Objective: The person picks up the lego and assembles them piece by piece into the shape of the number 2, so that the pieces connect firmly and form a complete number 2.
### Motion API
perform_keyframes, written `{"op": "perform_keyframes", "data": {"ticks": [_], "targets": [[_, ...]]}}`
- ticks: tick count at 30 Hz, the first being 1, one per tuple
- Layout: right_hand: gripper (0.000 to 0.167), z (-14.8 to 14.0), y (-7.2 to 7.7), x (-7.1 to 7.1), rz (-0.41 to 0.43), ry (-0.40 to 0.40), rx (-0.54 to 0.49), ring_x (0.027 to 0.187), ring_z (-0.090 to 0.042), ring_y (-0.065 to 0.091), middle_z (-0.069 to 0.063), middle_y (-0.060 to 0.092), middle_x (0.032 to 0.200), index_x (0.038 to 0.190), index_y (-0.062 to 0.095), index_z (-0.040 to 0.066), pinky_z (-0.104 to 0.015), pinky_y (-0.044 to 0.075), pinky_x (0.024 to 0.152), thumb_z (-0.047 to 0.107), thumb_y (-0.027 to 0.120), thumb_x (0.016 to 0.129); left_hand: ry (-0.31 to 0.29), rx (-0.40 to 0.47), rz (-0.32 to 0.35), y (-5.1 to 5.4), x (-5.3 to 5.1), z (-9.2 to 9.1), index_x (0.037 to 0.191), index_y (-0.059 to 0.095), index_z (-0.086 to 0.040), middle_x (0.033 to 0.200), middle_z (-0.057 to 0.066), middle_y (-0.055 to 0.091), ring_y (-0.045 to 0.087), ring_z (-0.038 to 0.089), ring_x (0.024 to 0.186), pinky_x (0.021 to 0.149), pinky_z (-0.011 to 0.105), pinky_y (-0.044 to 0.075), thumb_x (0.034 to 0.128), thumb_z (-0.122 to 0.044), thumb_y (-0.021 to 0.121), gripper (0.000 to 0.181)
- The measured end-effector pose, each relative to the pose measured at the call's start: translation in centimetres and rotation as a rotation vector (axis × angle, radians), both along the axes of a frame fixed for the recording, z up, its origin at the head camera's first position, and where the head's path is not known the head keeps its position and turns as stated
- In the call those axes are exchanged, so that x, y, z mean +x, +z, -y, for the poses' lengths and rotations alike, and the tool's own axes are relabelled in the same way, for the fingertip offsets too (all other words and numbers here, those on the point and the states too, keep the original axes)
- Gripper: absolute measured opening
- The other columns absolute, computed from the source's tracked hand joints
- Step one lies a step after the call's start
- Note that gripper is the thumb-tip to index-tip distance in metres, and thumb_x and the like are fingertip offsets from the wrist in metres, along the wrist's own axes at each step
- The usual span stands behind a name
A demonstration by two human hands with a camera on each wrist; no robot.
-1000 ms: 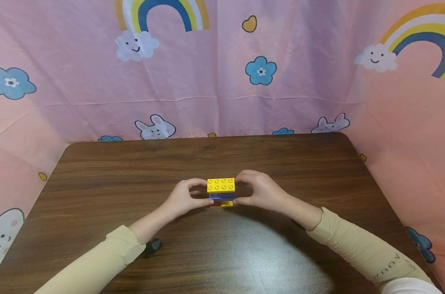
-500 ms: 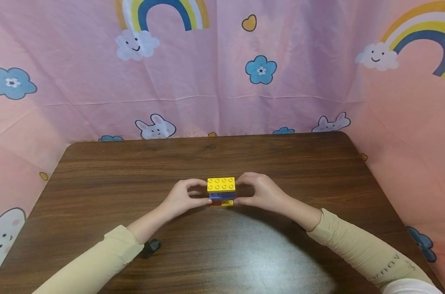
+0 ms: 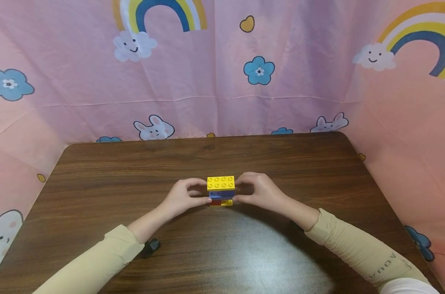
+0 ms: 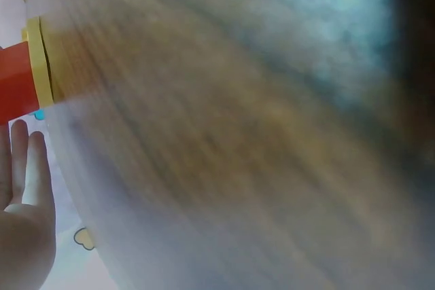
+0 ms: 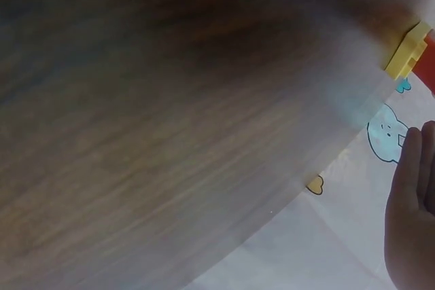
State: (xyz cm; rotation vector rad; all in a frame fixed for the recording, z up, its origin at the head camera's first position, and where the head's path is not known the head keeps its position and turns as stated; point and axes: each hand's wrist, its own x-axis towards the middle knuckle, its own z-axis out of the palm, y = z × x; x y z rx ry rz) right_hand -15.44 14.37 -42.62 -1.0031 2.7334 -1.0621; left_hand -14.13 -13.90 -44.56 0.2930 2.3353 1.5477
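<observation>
A stack of toy building bricks stands on the table, with a studded yellow brick (image 3: 220, 183) on top. Under it sits a blue brick (image 3: 227, 194), and lower still a red brick (image 3: 215, 203) on a yellow base piece (image 4: 41, 62). My left hand (image 3: 180, 200) holds the stack's left side, thumb at the near corner, fingers behind. From the right, my right hand (image 3: 262, 192) grips it the same way. Both wrist views show the lower fingers stretched out below the red brick. Exact fingertip contact at the back is hidden.
Brown wood-grain table (image 3: 141, 163) with a rounded far edge. A small dark object (image 3: 153, 245) lies beside the left sleeve, its kind unclear. A pink printed curtain (image 3: 193, 81) hangs behind the table and along both sides.
Almost nothing moves: both hands stay at the sides of the brick stack. The view shifts slightly, and the left forearm has drawn a little to the left since a second ago.
</observation>
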Motion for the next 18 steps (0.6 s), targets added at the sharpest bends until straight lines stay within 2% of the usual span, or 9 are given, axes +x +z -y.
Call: {"op": "perform_keyframes", "data": {"ticks": [12,18], "targets": [[0.034,0.10,-0.06,-0.31,0.100,-0.039,-0.032,0.099,-0.018,0.073,-0.006,0.079,0.107,0.114,0.078,0.004,-0.033,0.064,0.089,0.016,0.091,0.085,0.003,0.016,0.005,-0.02,-0.23,-0.01,0.133,0.066,0.006,0.136,0.026,0.067,0.072,0.039,0.122,0.102,0.042,0.062,0.0929,-0.009,0.083,0.046],[0.031,0.05,-0.08,-0.62,0.148,-0.035,-0.068,0.097,-0.019,0.074,-0.007,0.079,0.104,0.114,0.078,0.003,-0.033,0.064,0.088,0.015,0.088,0.088,0.016,0.032,-0.003,0.00,-0.35,-0.04,0.132,0.065,0.008,0.135,0.027,0.067,0.071,0.040,0.122,0.101,0.038,0.062,0.0935,-0.009,0.082,0.045]]}}
